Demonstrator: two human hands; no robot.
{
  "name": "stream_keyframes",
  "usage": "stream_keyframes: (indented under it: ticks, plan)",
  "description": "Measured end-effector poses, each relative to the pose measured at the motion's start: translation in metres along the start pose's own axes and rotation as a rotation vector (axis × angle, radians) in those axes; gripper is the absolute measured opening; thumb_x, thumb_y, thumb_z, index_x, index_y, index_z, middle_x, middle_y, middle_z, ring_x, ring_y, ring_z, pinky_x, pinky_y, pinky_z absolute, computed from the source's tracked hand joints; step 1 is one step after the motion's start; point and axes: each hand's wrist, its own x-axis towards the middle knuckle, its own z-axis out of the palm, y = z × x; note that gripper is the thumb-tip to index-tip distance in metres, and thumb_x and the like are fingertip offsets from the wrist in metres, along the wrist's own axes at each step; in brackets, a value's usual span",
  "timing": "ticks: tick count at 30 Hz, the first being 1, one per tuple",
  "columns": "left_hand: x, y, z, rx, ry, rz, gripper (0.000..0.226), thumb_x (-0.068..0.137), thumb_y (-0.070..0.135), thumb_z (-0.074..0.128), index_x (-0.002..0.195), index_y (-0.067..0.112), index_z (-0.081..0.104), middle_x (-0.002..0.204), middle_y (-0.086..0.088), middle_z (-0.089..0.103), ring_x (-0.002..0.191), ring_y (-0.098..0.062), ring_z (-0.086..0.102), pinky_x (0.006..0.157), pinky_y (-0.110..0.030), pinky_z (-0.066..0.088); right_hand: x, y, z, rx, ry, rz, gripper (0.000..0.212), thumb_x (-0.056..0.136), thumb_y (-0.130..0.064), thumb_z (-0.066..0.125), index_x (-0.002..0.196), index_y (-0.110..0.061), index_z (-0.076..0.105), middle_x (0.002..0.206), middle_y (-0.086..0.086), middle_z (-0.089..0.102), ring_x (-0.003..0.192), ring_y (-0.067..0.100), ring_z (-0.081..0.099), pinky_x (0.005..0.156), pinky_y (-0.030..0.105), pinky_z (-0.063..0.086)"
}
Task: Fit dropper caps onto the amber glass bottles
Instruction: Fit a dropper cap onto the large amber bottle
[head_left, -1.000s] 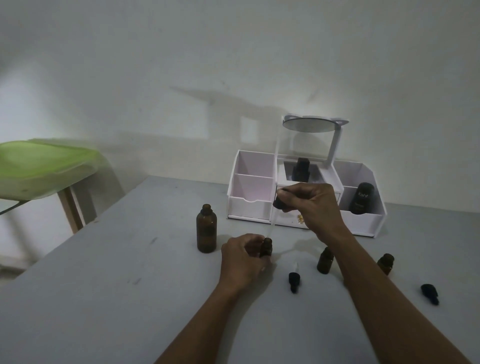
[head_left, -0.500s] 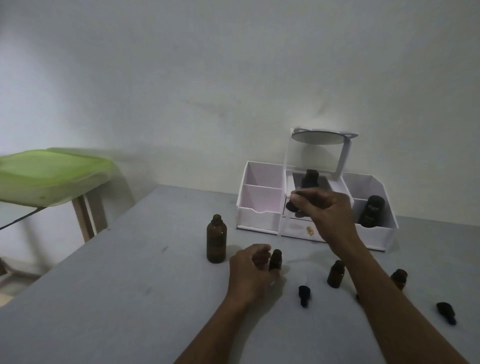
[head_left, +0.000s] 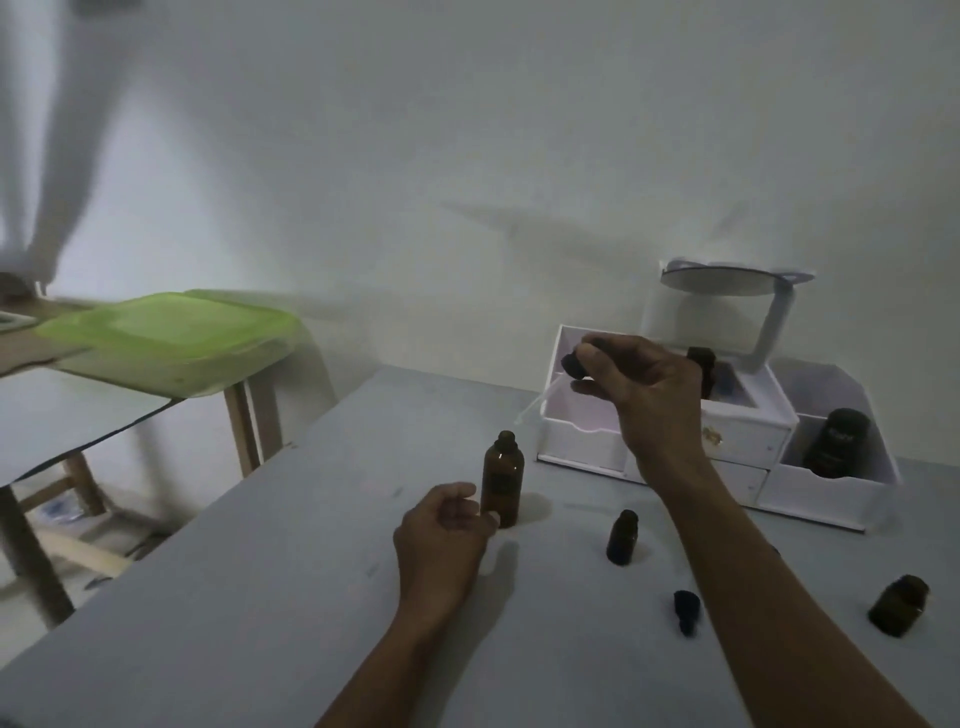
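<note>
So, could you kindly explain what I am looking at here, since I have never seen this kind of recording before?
There is no machine: a person wears a camera on the head, looking forward and down at two bare hands over a grey table. The right hand is raised, its grip closed on a black dropper cap with a clear glass tube, tube slanting down to the left. The left hand rests open beside a tall amber glass bottle with no cap; whether it touches is unclear. Two small amber bottles and a loose black dropper cap lie on the table. Behind stands a white organiser box with compartments, holding two dark containers.
</note>
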Motion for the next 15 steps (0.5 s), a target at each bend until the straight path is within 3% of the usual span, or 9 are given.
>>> stream_keyframes:
  ticks: [1, 5, 9, 12, 15]
  plan:
    - [0.003, 0.001, 0.000, -0.007, 0.005, 0.001, 0.036, 0.070, 0.020, 0.083, 0.102, 0.026, 0.067, 0.092, 0.009, 0.070, 0.078, -0.007, 0.068, 0.076, -0.024, 0.057, 0.001, 0.003, 0.001, -0.006, 0.003, 0.007, 0.016, 0.088, -0.012, 0.071, 0.104, -0.013, 0.073, 0.094, 0.004, 0.076, 0.085, 0.015, 0.076, 0.072, 0.027, 0.062]
    - [0.009, 0.001, 0.007, -0.003, -0.033, 0.050, 0.059, 0.065, 0.023, 0.086, 0.119, 0.024, 0.063, 0.115, 0.008, 0.063, 0.097, -0.010, 0.061, 0.073, -0.013, 0.047, 0.002, 0.014, 0.001, -0.024, -0.001, 0.035, 0.020, 0.088, -0.014, 0.071, 0.106, -0.009, 0.074, 0.095, 0.008, 0.077, 0.086, 0.019, 0.076, 0.074, 0.030, 0.062]
    - [0.018, 0.003, 0.013, 0.032, -0.086, 0.056, 0.075, 0.063, 0.026, 0.088, 0.131, 0.023, 0.056, 0.133, 0.003, 0.056, 0.107, -0.013, 0.057, 0.087, -0.026, 0.048, 0.002, 0.020, 0.007, -0.041, -0.008, 0.049, 0.017, 0.087, -0.015, 0.071, 0.104, -0.012, 0.074, 0.094, 0.004, 0.077, 0.084, 0.015, 0.076, 0.074, 0.028, 0.062]
    - [0.021, 0.007, 0.018, 0.053, -0.108, 0.051, 0.075, 0.066, 0.026, 0.086, 0.133, 0.022, 0.053, 0.136, 0.001, 0.055, 0.116, -0.019, 0.057, 0.094, -0.034, 0.048, 0.003, 0.022, 0.011, -0.039, -0.052, 0.045, 0.014, 0.088, -0.014, 0.071, 0.102, -0.013, 0.074, 0.089, 0.001, 0.077, 0.081, 0.014, 0.076, 0.071, 0.025, 0.061]
    - [0.023, 0.007, 0.020, 0.046, -0.127, 0.082, 0.066, 0.069, 0.021, 0.084, 0.129, 0.021, 0.057, 0.129, 0.002, 0.061, 0.102, -0.009, 0.059, 0.089, -0.024, 0.046, 0.005, 0.022, 0.018, -0.080, -0.109, 0.039, 0.012, 0.088, -0.019, 0.072, 0.100, -0.020, 0.074, 0.087, -0.003, 0.077, 0.082, 0.012, 0.076, 0.070, 0.027, 0.062]
